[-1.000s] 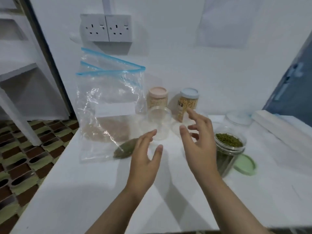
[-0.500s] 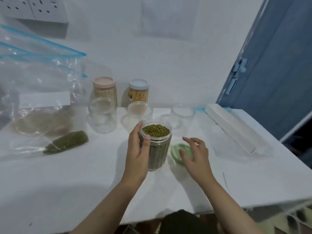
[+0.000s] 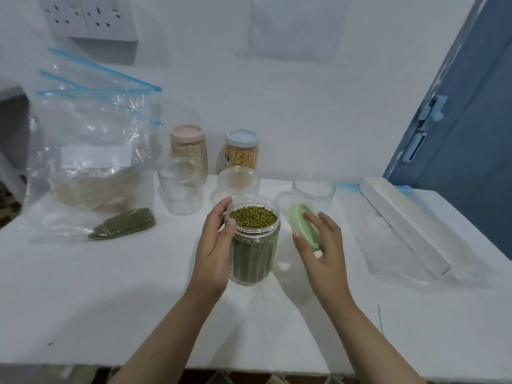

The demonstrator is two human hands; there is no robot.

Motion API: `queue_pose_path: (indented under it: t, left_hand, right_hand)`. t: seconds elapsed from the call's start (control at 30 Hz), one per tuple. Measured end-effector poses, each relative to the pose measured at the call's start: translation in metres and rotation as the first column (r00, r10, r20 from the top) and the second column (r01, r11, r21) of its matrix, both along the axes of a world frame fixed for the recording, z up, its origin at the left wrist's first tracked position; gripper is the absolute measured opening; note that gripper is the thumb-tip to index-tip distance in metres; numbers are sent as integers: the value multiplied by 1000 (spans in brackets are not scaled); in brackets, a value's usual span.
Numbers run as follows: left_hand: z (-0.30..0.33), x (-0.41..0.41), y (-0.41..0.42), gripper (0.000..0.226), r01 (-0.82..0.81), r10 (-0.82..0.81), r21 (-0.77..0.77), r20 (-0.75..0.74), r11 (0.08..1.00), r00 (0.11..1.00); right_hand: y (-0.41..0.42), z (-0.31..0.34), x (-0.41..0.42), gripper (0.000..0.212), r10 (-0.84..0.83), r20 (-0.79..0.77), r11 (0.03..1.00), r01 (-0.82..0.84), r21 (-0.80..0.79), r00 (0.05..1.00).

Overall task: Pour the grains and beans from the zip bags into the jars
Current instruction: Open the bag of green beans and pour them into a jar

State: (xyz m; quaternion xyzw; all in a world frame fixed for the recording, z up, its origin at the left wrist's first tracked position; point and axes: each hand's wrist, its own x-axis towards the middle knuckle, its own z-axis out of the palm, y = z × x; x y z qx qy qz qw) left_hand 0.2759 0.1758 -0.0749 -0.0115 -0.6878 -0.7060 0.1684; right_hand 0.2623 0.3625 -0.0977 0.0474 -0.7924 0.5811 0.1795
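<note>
At tabletop (image 3: 110, 286) centre, left hand (image 3: 214, 245) wraps round open jar (image 3: 253, 245) full of green beans, jar upright. Just right of jar, right hand (image 3: 318, 245) pinches green lid (image 3: 304, 227), lid tilted, off jar. Behind: three empty clear jars (image 3: 181, 189), two lidded filled jars (image 3: 189, 146) by wall. Far left, zip bags (image 3: 88, 162) slumped, one holding leftover green beans (image 3: 123, 224).
</note>
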Motion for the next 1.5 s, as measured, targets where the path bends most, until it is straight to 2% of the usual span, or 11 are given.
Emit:
queue_pose_path:
  t: [0.1, 0.2, 0.3, 0.37, 0.5, 0.6, 0.73, 0.9, 1.13, 1.3, 1.5]
  left_hand:
    - [8, -6, -4, 35, -14, 14, -16, -16, 1000, 1000]
    - [20, -8, -6, 42, 13, -13, 5, -27, 1000, 1000]
    - [22, -8, -9, 36, 35, -34, 28, -33, 999, 999]
    - [19, -7, -11, 37, 44, -44, 15, -41, 999, 998]
    - [16, -3, -8, 26, 85, -85, -1, -29, 996, 996]
    - [11, -3, -4, 34, 93, -92, 36, -22, 995, 995]
    - [7, -2, -2, 44, 97, -95, 41, -31, 994, 995]
    - [8, -3, -1, 42, 95, -94, 68, -14, 993, 995]
    - [7, 0, 5, 43, 71, -72, 56, 13, 996, 997]
    - [7, -3, -3, 51, 101, -105, 67, 62, 993, 993]
    - [7, -3, 0, 20, 65, -74, 96, 93, 993, 993]
  right_hand:
    - [-14, 34, -3, 47, 136, -100, 991, -136, 10, 986]
    - [-28, 52, -6, 62, 265, -93, 962, -257, 92, 960]
    - [-39, 53, -7, 75, 330, -57, 937, -320, 141, 942]
    - [-44, 51, -7, 68, 333, -28, 942, -332, 51, 942]
    - [-54, 49, -5, 46, 327, 79, 907, -289, -308, 942]
    - [-61, 47, -6, 30, 304, 121, 912, -252, -324, 945]
    - [-63, 50, -11, 32, 266, 160, 929, -208, -307, 951]
    - [-61, 54, -20, 34, 274, 215, 939, -213, -269, 937]
    - [-62, 48, -16, 25, 293, 211, 908, -202, -367, 933]
    - [-64, 37, -15, 36, 280, 186, 864, -163, -476, 942]
    - [-64, 35, -17, 22, 283, 170, 813, -142, -565, 944]
